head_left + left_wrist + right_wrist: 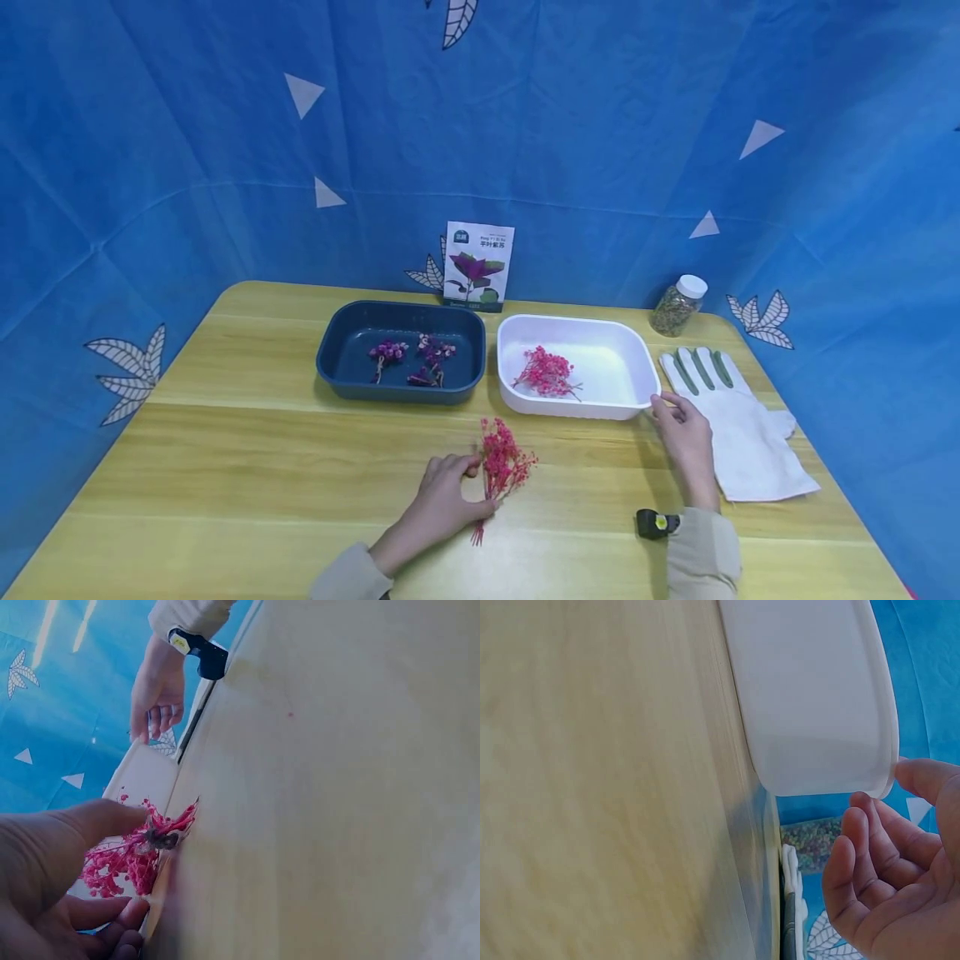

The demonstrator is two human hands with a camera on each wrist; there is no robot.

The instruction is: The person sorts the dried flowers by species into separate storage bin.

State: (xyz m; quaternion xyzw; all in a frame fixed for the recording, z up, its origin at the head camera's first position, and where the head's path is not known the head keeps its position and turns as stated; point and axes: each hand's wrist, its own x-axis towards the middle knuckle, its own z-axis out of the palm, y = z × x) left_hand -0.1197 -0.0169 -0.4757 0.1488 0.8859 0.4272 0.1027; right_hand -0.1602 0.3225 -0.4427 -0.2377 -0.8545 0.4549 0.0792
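Observation:
A tied bunch of small pink dried flowers [506, 458] is at the middle front of the wooden table. My left hand [442, 500] is beside it, thumb over the stems, forefinger apart from the thumb at the left of the blossoms. In the left wrist view the bunch's dark tie [161, 838] shows close to the thumb tip. My right hand [684, 433] pinches the near right corner of the white tray [615, 367], thumb at its rim and fingertips below. Another pink bunch [547, 372] lies in this tray.
Left of the white tray stands a dark blue tray [401, 392] with purple flower bunches [431, 358]. Behind are a seed packet [478, 267] and a white-lidded jar [675, 308]. White work gloves [750, 442] lie at the right. A blue cloth [600, 125] surrounds the table.

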